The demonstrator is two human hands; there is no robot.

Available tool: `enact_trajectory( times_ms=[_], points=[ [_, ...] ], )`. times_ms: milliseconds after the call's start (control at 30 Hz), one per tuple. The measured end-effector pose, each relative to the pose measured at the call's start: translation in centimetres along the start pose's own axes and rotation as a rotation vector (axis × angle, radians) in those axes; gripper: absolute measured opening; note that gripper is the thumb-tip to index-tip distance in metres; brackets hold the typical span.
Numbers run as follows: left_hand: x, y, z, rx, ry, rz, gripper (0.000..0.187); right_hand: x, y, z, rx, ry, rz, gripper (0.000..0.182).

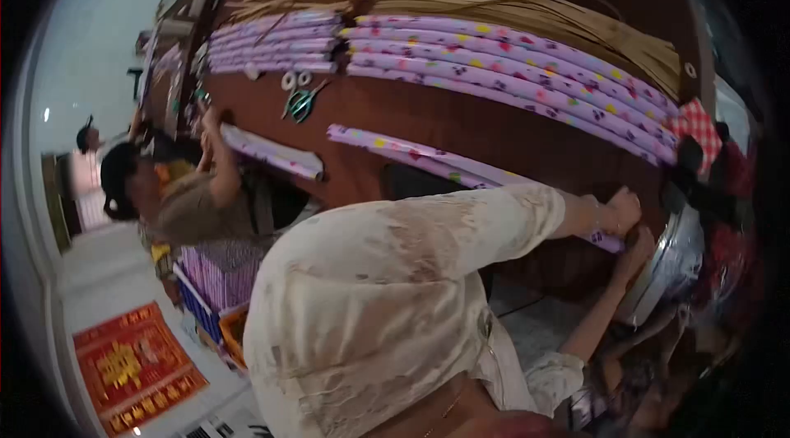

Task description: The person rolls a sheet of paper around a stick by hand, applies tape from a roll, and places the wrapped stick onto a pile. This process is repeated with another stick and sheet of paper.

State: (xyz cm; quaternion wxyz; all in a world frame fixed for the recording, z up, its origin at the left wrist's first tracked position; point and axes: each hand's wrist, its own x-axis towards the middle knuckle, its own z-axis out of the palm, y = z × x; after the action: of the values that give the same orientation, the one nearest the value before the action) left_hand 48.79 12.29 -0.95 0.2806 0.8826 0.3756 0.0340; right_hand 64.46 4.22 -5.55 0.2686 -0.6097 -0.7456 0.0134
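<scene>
My left hand (pixel 623 209) is closed at the right end of a lilac floral roll (pixel 387 144) on the brown table. Close beside it, my right hand (pixel 635 253) is also closed, by the tip of that roll. The two hands nearly meet; anything small between their fingers is hidden. My left forearm and white lace sleeve (pixel 527 212) cross over the roll and cover part of its length. Farther back, several matching lilac rolls (pixel 510 76) lie side by side.
Thin tan strips (pixel 527 6) lie behind the rolls. Green-handled scissors (pixel 303 103) and white tape rings (pixel 304 77) are mid-table. At left a co-worker (pixel 185 199) handles another roll (pixel 276 154). A red-checked cloth (pixel 699 133) sits at the right edge. A blue crate (pixel 197 310) stands below.
</scene>
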Motion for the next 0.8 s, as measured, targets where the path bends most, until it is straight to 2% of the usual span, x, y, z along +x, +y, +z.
enact_trajectory(
  times_ms=[33,67,133,200,233,300,333,400,567,667,733,800],
  points=[
    [0.6,0.1,0.9,0.121,-0.021,0.035,0.037,-0.1,0.5,-0.4,0.01,-0.063,0.048,0.022],
    [0.7,0.2,1.0,0.123,-0.009,-0.029,0.037,0.0,0.8,-0.4,0.008,-0.127,0.102,0.022],
    [0.6,0.1,1.2,0.048,0.014,-0.02,0.038,-0.2,0.7,-0.4,0.179,-0.153,0.368,0.021],
    [1.0,-0.4,2.2,-0.03,0.034,0.021,0.04,1.9,-3.0,-2.0,0.172,-0.043,0.137,0.019],
    [1.0,-0.6,2.5,-0.063,0.043,0.042,0.04,1.9,-3.1,-2.2,0.112,-0.045,0.132,0.021],
    [1.1,-0.8,3.1,-0.12,0.062,0.072,0.042,2.1,-3.5,-2.4,0.019,-0.066,0.139,0.02],
    [1.1,-0.9,3.3,-0.148,0.073,0.082,0.043,2.9,-4.8,-2.8,0.034,-0.128,0.314,0.021],
    [1.0,-0.8,3.4,-0.207,0.098,0.118,0.044,3.7,-8.4,-3.7,-0.01,-0.108,0.338,0.032],
    [-1.4,0.6,1.2,-0.094,0.326,0.158,0.039,3.5,-7.4,-3.4,-0.02,-0.062,0.294,0.037],
    [-5.6,0.1,-3.0,-0.106,0.29,0.21,0.034,3.4,-6.1,-3.0,-0.03,-0.025,0.276,0.04],
    [-8.5,-0.7,-5.0,0.041,0.182,0.372,0.031,3.3,-4.9,-2.7,-0.019,0.006,0.258,0.043],
    [-12.5,-1.6,-6.8,0.094,0.199,0.374,0.027,3.2,-3.5,-2.3,-0.01,0.039,0.243,0.045]
  ],
)
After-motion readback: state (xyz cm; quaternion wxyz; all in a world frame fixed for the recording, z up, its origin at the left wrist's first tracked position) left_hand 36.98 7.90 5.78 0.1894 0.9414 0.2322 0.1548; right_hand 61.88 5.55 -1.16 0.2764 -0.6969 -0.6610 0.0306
